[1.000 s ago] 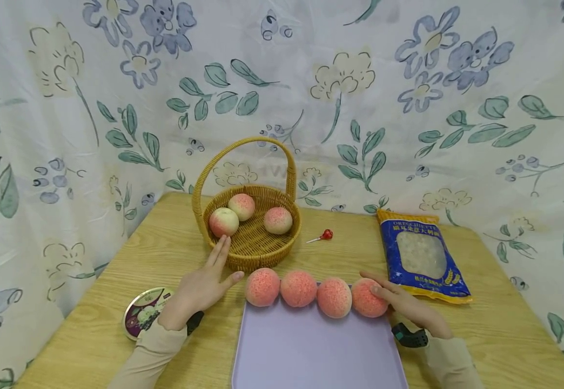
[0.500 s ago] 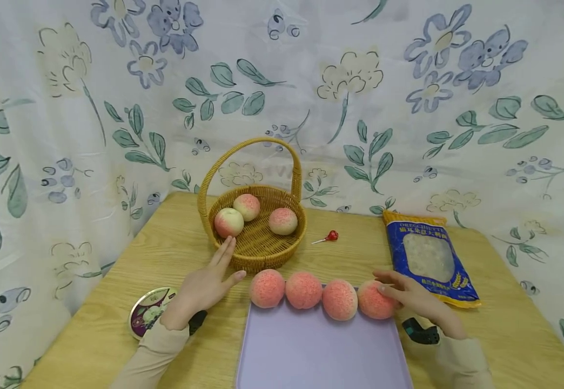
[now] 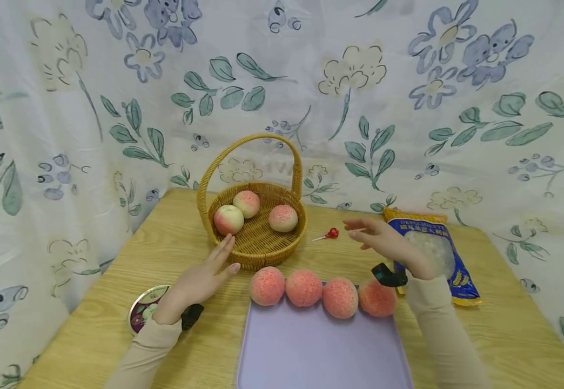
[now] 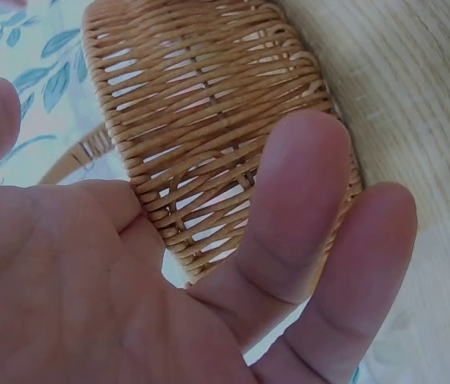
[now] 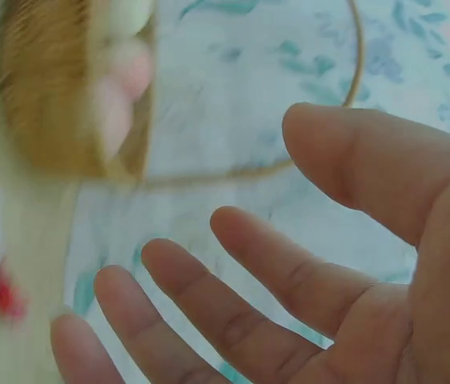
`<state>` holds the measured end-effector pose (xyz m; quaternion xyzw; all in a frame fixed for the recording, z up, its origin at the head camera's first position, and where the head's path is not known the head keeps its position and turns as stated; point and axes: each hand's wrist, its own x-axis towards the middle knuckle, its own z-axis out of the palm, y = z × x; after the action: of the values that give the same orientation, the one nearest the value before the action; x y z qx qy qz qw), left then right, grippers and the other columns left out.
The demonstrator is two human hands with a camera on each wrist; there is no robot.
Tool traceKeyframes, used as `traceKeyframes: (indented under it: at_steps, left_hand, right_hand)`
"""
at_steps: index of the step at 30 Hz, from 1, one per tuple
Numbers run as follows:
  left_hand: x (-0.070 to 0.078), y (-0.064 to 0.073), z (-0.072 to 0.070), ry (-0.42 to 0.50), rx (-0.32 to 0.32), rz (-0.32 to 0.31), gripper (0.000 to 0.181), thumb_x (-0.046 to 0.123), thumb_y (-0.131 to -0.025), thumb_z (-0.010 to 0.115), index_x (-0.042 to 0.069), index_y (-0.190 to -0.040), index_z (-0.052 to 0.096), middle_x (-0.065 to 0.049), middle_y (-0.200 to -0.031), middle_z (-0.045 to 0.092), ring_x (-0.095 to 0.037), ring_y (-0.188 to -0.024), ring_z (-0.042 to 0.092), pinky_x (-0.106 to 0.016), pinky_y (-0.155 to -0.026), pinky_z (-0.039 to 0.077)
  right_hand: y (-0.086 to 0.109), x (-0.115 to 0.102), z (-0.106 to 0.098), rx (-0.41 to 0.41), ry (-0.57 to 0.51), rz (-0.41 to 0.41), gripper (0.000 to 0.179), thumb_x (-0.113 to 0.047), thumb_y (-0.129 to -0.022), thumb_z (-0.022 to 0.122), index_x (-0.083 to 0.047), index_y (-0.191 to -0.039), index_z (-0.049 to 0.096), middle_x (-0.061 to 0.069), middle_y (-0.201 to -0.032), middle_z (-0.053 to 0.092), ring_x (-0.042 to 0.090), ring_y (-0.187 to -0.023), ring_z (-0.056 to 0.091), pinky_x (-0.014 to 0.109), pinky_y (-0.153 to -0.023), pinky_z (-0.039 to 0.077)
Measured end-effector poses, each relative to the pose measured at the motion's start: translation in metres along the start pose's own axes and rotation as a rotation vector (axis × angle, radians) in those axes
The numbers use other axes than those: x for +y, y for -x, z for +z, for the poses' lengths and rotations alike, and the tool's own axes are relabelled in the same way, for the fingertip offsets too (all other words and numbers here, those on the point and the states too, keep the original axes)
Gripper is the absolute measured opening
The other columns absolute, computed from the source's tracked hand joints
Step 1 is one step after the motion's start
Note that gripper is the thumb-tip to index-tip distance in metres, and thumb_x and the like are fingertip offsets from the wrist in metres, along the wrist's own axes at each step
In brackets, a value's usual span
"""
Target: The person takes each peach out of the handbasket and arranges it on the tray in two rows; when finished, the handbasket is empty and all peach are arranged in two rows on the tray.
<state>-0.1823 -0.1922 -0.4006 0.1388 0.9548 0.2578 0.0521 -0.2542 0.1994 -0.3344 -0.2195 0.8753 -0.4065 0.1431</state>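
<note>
My left hand (image 3: 201,283) has its fingers stretched toward the front left rim of the wicker basket (image 3: 262,254); in the left wrist view the fingers (image 4: 300,192) lie over its woven wall. Three peaches lie in the basket, among them a pale one (image 3: 229,220) close to my left fingertips. Over the table between the lollipop (image 3: 331,233) and the pasta bag (image 3: 462,278), my right hand (image 3: 384,243) is raised with loose, spread fingers and nothing in them. Several pink peaches (image 3: 303,288) form a row along the far edge of the lilac tray (image 3: 321,346).
A round tin (image 3: 143,308) lies at the left, partly hidden by my left forearm. The blue and yellow bag at the right is partly covered by my right hand and sleeve. A floral curtain (image 3: 311,108) hangs behind the wooden table (image 3: 160,243).
My right hand has come off the rightmost peach in the row and moved up and toward the lollipop. The peaches have stayed in place, and my left hand remains by the basket.
</note>
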Motion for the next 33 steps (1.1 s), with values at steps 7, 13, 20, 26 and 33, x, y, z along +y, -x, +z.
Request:
traceKeyframes:
  at_steps: [7, 13, 20, 26, 33]
  left_hand:
    - [0.002, 0.003, -0.002, -0.007, 0.009, -0.004, 0.069, 0.049, -0.103, 0.036, 0.015, -0.157, 0.011, -0.007, -0.165, 0.009, -0.046, -0.132, 0.044, -0.06, -0.087, 0.049]
    - [0.007, 0.004, -0.003, -0.023, 0.027, -0.021, 0.069, 0.048, -0.102, 0.039, 0.015, -0.157, 0.013, -0.005, -0.165, 0.012, -0.046, -0.126, 0.051, -0.057, -0.082, 0.051]
    - [0.006, 0.004, 0.001, -0.01, 0.041, -0.015, 0.068, 0.042, -0.102, 0.044, 0.016, -0.157, 0.013, -0.004, -0.165, 0.013, -0.045, -0.13, 0.047, -0.061, -0.09, 0.047]
    - [0.003, 0.005, 0.008, -0.001, 0.035, -0.024, 0.068, 0.039, -0.101, 0.048, 0.018, -0.157, 0.015, -0.003, -0.164, 0.014, -0.043, -0.13, 0.048, -0.06, -0.09, 0.048]
    - [0.004, 0.004, 0.006, -0.015, 0.054, -0.037, 0.068, 0.039, -0.101, 0.048, 0.02, -0.157, 0.015, -0.001, -0.165, 0.014, -0.041, -0.129, 0.05, -0.058, -0.086, 0.05]
  right_hand:
    - [-0.056, -0.042, 0.022, -0.169, -0.147, -0.044, 0.048, -0.033, -0.103, 0.045, -0.011, -0.145, 0.043, 0.018, -0.146, 0.047, 0.038, -0.127, 0.052, 0.044, -0.093, 0.051]
    - [-0.106, -0.061, 0.041, -0.253, -0.235, -0.064, 0.046, -0.027, -0.104, 0.044, -0.007, -0.145, 0.041, 0.021, -0.151, 0.039, 0.037, -0.137, 0.041, 0.05, -0.105, 0.043]
    - [-0.152, -0.075, 0.069, -0.269, -0.389, -0.014, 0.049, -0.024, -0.105, 0.04, -0.002, -0.148, 0.035, 0.019, -0.154, 0.033, 0.04, -0.141, 0.035, 0.054, -0.108, 0.039]
    - [-0.176, -0.069, 0.103, -0.275, -0.566, 0.05, 0.054, -0.022, -0.105, 0.038, 0.002, -0.151, 0.023, 0.024, -0.157, 0.025, 0.043, -0.143, 0.029, 0.058, -0.112, 0.031]
    - [-0.194, -0.072, 0.131, -0.262, -0.512, 0.043, 0.061, -0.028, -0.105, 0.04, -0.002, -0.154, 0.016, 0.021, -0.159, 0.023, 0.039, -0.145, 0.028, 0.057, -0.113, 0.031]
